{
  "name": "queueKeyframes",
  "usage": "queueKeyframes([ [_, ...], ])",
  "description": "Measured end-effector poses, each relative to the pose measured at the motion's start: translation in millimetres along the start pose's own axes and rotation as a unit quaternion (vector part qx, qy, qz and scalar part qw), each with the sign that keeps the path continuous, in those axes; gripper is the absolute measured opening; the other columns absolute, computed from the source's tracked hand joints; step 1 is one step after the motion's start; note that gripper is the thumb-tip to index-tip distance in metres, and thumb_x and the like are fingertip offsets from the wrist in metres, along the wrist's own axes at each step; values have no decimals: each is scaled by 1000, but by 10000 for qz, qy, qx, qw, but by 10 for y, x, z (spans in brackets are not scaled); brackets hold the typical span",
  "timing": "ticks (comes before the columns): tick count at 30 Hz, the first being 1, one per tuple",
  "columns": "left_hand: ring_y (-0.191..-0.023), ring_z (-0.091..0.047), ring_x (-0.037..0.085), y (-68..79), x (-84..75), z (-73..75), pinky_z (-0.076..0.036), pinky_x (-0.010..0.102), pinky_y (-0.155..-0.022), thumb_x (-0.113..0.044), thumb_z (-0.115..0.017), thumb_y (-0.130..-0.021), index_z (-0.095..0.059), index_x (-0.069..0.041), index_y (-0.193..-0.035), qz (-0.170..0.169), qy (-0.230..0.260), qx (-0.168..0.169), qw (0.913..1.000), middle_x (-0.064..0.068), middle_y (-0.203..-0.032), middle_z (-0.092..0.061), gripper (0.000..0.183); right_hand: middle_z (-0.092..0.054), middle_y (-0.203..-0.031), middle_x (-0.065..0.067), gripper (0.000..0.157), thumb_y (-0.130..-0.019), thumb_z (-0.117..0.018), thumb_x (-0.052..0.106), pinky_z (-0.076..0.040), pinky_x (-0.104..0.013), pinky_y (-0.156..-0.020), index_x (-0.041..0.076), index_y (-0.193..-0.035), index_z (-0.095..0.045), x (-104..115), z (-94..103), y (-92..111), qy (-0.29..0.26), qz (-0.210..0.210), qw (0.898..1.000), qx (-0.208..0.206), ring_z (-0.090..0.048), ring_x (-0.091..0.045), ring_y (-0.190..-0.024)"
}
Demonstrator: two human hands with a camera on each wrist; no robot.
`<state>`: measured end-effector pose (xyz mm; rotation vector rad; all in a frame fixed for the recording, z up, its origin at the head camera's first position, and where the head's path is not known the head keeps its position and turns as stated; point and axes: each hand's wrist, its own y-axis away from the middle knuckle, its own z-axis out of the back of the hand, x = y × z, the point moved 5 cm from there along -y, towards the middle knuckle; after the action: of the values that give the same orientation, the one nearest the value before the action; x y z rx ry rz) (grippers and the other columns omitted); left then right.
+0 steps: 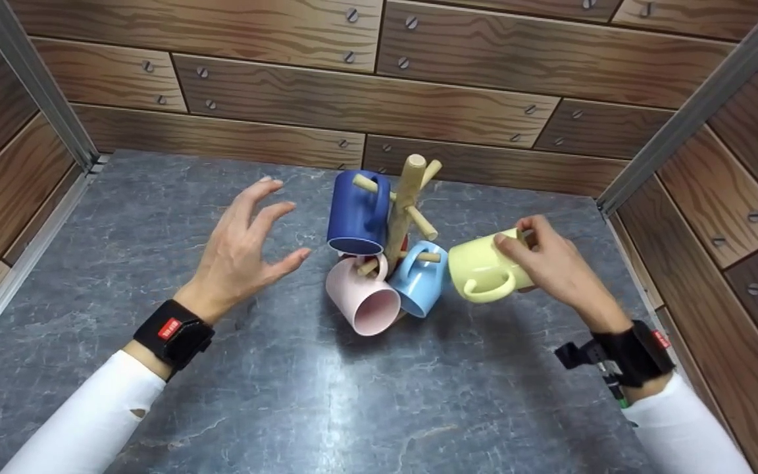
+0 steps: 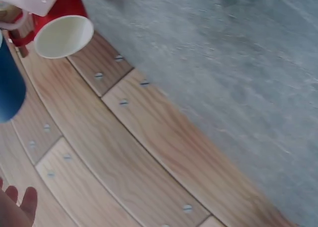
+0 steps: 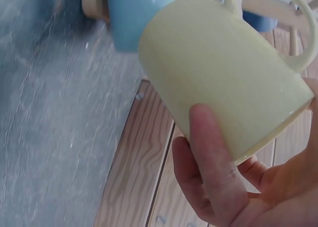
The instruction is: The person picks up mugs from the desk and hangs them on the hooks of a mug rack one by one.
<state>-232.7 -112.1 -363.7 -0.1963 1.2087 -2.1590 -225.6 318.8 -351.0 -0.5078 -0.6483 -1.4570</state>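
Note:
My right hand (image 1: 553,263) grips a pale yellow mug (image 1: 484,264) around its far end, the mug tilted on its side with its handle toward me. In the right wrist view, fingers and thumb clasp the yellow mug (image 3: 213,73) near one end. Left of it stands a wooden mug tree (image 1: 410,191). A dark blue mug (image 1: 354,214) hangs on an upper peg; a pink mug (image 1: 362,296) and a light blue mug (image 1: 422,280) hang lower. Behind them, the left wrist view shows a red mug (image 2: 62,31). My left hand (image 1: 237,247), empty with fingers spread, hovers left of the tree.
Grey marbled tabletop (image 1: 274,395) lies beneath the tree and both hands. Wood-patterned panels (image 1: 274,99) wall in the back and both sides, with metal corner posts (image 1: 695,105) between them. Two pegs (image 1: 422,222) on the tree's upper right carry no mug.

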Motion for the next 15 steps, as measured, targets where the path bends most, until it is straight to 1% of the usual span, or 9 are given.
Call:
queueKeyframes([
  [3,-135,-50,44,-60,-129,-7,-40,52,-116,-39,-80,-86,-61,2,-122,-336,290,-272,9986,25,-141,-51,57,-58,-123,-24,68,-101,-57,59,-63,-40,-63,2,-135,-45,78,-59,50,-125,44,9999,52,-64,-32,-93],
  [6,-130,-54,43,-113,-289,-42,-42,48,-115,-34,-83,-84,-60,2,-119,-801,452,-341,9952,25,-137,-54,55,-56,-124,-24,68,-101,-56,58,-63,-41,-63,1,-136,-44,125,-118,82,-370,25,9992,157,-64,-32,-92],
  [8,-124,-59,40,-142,-409,-86,-46,46,-112,-31,-86,-81,-60,2,-118,-1214,432,-279,9913,24,-131,-58,56,-55,-124,-24,69,-102,-55,59,-64,-41,-63,1,-137,-43,141,-150,97,-539,2,9983,223,-64,-32,-91],
  [11,-117,-64,36,-162,-587,-171,-52,45,-105,-32,-89,-79,-62,1,-118,-1805,243,-69,9833,20,-125,-64,58,-53,-125,-24,69,-102,-53,59,-64,-42,-64,1,-138,-42,150,-178,118,-752,4,9967,310,-65,-31,-91],
  [13,-116,-65,34,-164,-687,-225,-54,44,-103,-35,-90,-80,-64,0,-118,-2050,120,80,9787,18,-123,-66,58,-53,-125,-24,68,-103,-53,58,-64,-43,-65,1,-138,-41,152,-184,134,-869,31,9956,337,-65,-31,-90],
  [15,-117,-65,32,-173,-770,-274,-54,42,-103,-37,-89,-81,-66,-1,-119,-2140,78,227,9765,16,-123,-66,57,-54,-123,-24,66,-104,-53,56,-64,-46,-65,0,-137,-42,153,-180,155,-959,58,9948,342,-66,-29,-88],
])
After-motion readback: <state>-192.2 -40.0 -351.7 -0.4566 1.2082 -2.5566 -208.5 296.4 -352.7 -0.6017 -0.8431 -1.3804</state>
